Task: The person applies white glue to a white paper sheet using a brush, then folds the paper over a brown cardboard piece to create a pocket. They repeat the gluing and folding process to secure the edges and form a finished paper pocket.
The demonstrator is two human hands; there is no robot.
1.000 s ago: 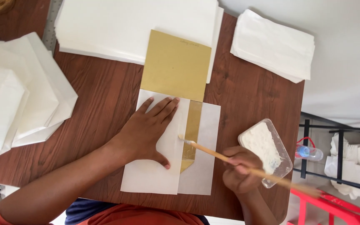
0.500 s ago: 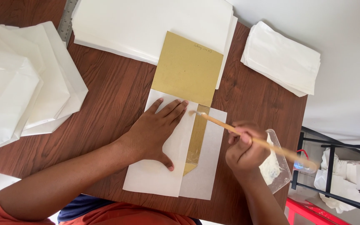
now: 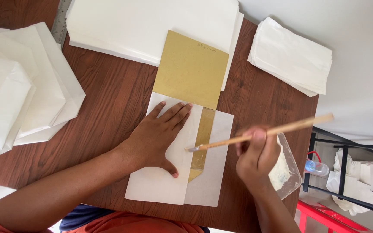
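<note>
Left hand [image 3: 158, 136]: flat, fingers spread, holding nothing; presses the folded white sheet [image 3: 169, 172], as half a second ago.
Folded white sheet: table centre, at 6 o'clock from the tan card [image 3: 191, 69]; a tan strip [image 3: 203, 138] shows between its flaps.
Brush [image 3: 260, 133]: tip has moved from the paste tray [image 3: 288, 172] at 4 o'clock onto the strip; gluing appears underway.
Right hand [image 3: 257, 155]: closed round the brush handle.

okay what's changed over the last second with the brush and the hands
The right hand swung the brush from beside the glue tray back over the folded white paper, bristles now at the gold strip's edge. The left hand stayed flat on the paper; the stacks haven't moved.
</note>
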